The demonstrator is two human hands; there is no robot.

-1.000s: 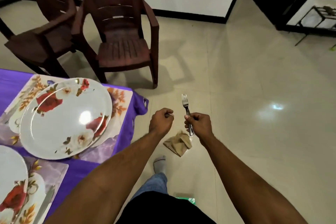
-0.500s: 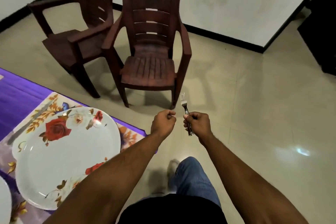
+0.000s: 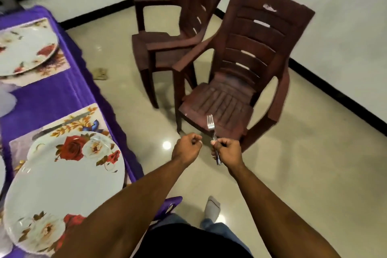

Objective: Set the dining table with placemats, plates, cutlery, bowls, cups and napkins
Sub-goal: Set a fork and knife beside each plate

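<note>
View swung along bench [image 3: 62, 94] since a second ago: second floral plate [image 3: 23, 46] on far placemat [image 3: 48, 69] now in sight, near floral plate [image 3: 62, 184] lower in frame. Right hand [image 3: 227, 151] same grip, fist round fork [image 3: 211, 130], tines up, over floor off bench edge. Left hand [image 3: 187, 148] curled, holding nothing visible. Brown napkin [image 3: 100, 73] lies on floor beside bench. Judgement: walking fork toward a setting; not yet placed.

Shiny metal fork [image 3: 210, 124], glossy floor tiles [image 3: 293, 174], purple cloth tablecloth [image 3: 52, 94]

Right hand [image 3: 227, 151] hides fork [image 3: 210, 124] handle; far plate [image 3: 25, 48] cropped.
</note>
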